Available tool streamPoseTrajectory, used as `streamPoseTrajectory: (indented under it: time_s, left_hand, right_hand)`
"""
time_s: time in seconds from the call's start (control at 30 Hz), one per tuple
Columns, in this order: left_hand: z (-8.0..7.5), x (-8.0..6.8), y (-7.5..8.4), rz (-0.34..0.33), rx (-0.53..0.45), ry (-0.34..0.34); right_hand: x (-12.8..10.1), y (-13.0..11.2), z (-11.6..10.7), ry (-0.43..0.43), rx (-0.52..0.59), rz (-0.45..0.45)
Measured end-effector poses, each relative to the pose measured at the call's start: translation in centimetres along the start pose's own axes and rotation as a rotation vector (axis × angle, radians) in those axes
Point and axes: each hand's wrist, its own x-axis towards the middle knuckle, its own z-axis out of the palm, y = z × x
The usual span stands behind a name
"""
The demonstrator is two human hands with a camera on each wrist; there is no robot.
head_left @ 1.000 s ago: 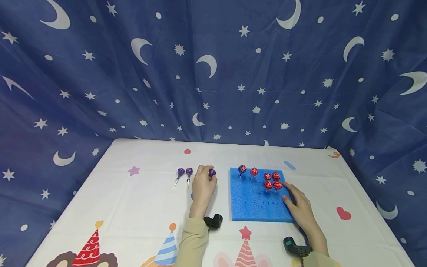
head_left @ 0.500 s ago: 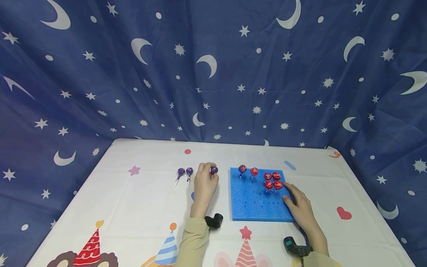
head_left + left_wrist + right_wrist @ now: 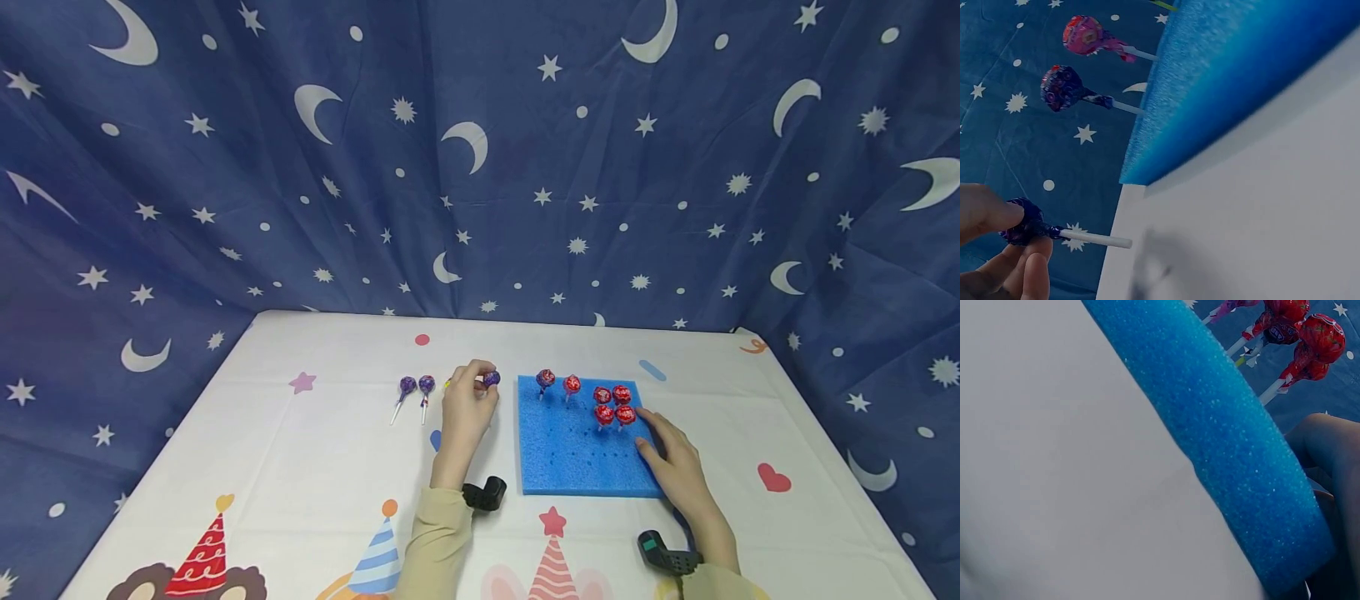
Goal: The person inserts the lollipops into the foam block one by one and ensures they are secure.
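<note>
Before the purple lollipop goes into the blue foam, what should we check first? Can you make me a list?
1. Left hand pinches the purple lollipop by its head: ok.
2. Its stick is bare and free to push in: ok.
3. Right hand rests on the blue foam to steady it: ok.
4. Empty holes left in the foam: ok, rows of them show in front of the red lollipops.
5. Lollipop is over the foam: not ok, it hangs left of the edge.
6. Stick points straight down: cannot tell.
</note>
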Motion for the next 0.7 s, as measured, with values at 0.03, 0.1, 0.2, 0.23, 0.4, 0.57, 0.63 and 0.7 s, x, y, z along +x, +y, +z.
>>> streamPoseTrajectory:
  time_s: [0.03, 0.1, 0.2, 0.23, 0.4, 0.57, 0.63, 0.7]
  left_hand:
    - [0.0, 0.0, 0.1, 0.000, -0.008, -0.004]
    - [-0.1, 0.0, 0.3, 0.002, -0.026, -0.015]
    - [-0.3, -0.1, 0.7, 0.002, -0.057, -0.042]
    - [-0.4, -0.1, 0.9, 0.002, -0.067, -0.053]
    - [-0.5, -0.4, 1.8, 0.011, -0.093, -0.098]
    - [-0.2, -0.6, 2.5, 0.018, -0.107, -0.135]
    - [0.1, -0.7, 2.8, 0.024, -0.105, -0.146]
    - [0.3, -0.8, 3.0, 0.032, -0.102, -0.156]
  right_hand:
    - [0.0, -0.1, 0.0, -0.002, 0.000, 0.004]
    - [0.0, -0.1, 0.0, -0.003, -0.002, 0.007]
    - [0.0, -0.1, -0.1, -0.007, -0.002, 0.007]
    - [0.0, -0.1, -0.1, -0.005, -0.006, 0.004]
    - [0.0, 0.0, 0.0, -0.004, -0.010, -0.002]
    - [0.0, 0.1, 0.0, -0.003, -0.006, -0.002]
    - [0.0, 0.1, 0.0, -0.003, -0.006, -0.001]
    - [0.0, 0.0, 0.0, -0.005, -0.005, -0.001]
